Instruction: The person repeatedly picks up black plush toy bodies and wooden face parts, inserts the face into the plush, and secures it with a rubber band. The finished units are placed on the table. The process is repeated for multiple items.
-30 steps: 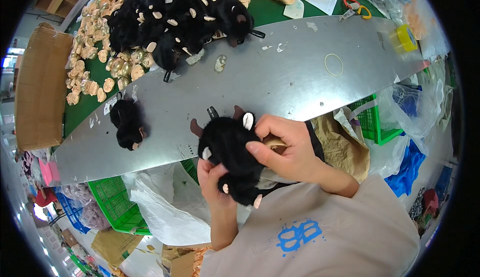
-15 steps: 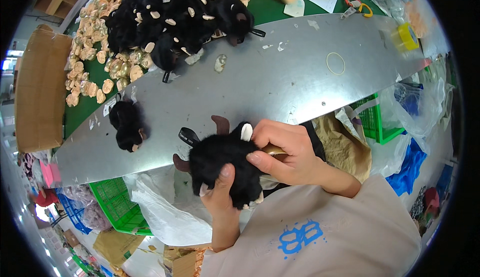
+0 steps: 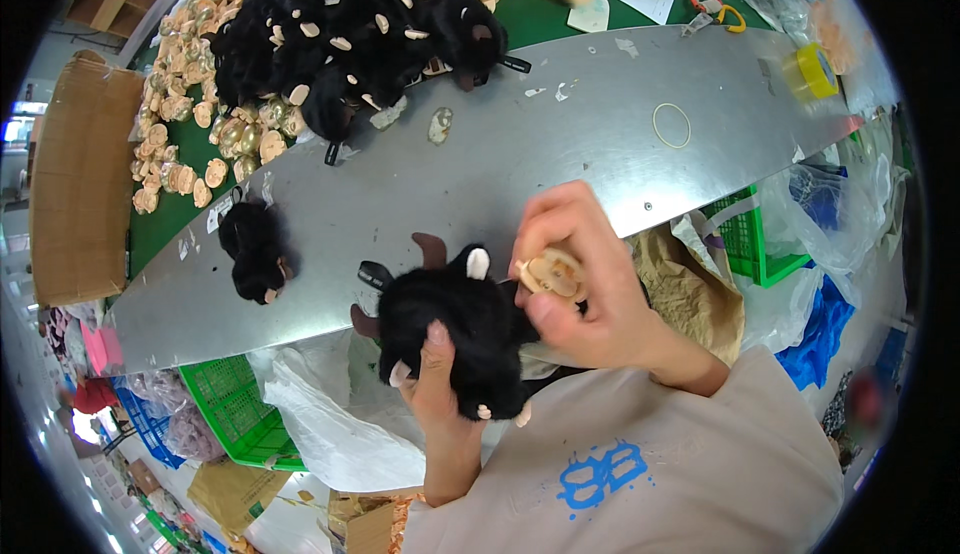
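My left hand [image 3: 440,394] grips a black plush toy [image 3: 440,319] just off the table's near edge, thumb on top and the other fingers hidden under it. The toy has brown horns, white ears, small pale feet and a black ribbon loop. To its right, my right hand [image 3: 585,284] pinches a beige plastic piece [image 3: 555,274] with slots, its fingertips close to the black fur. Whether the piece touches the toy I cannot tell. Another black plush toy [image 3: 252,249] lies on the metal tabletop [image 3: 560,154] at the left.
Black plush toys [image 3: 350,34] are heaped at the back, beside many beige and gold plastic parts [image 3: 170,104]. Orange-handled scissors [image 3: 718,12], yellow tape [image 3: 816,72] and a rubber band [image 3: 671,126] lie at the right. Green baskets [image 3: 235,409] and a cardboard box [image 3: 80,174] stand around the table.
My right hand has turned and lifted slightly away from the toy's side, bringing the beige piece's slotted face into view. The plush toy has shifted a little in my left hand.
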{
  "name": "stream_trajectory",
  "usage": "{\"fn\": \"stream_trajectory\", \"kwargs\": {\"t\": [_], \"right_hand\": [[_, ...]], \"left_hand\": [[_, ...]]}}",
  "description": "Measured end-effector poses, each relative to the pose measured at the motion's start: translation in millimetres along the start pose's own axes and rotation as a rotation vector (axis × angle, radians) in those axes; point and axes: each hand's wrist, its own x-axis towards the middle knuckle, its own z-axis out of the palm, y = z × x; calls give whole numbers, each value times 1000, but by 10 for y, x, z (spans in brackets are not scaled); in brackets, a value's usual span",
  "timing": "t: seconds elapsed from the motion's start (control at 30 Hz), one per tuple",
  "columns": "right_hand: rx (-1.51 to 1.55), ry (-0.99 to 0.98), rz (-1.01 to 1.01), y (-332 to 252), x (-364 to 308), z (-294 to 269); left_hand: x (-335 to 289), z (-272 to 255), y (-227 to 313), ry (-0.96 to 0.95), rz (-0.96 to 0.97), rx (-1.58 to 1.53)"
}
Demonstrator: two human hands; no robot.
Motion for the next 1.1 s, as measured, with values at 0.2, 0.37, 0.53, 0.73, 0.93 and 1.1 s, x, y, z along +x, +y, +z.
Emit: {"fn": "stream_trajectory", "kwargs": {"t": [0.2, 0.37, 0.53, 0.73, 0.93, 1.1], "right_hand": [[539, -120, 279, -262, -66, -162], [625, -132, 442, -250, -74, -56], [654, -97, 477, -208, -84, -11], [515, -110, 436, -194, -104, -19], [275, -59, 297, -172, -107, 46], [147, -91, 212, -101, -138, 24]], "left_hand": [[-7, -36, -34, 31, -13, 13], [-72, 157, 13, -113, 15, 18], [-72, 87, -53, -59, 63, 58], [-51, 95, -40, -176, 1, -32], [-30, -25, -142, -26, 54, 173], [-38, 18, -119, 55, 50, 161]]}}
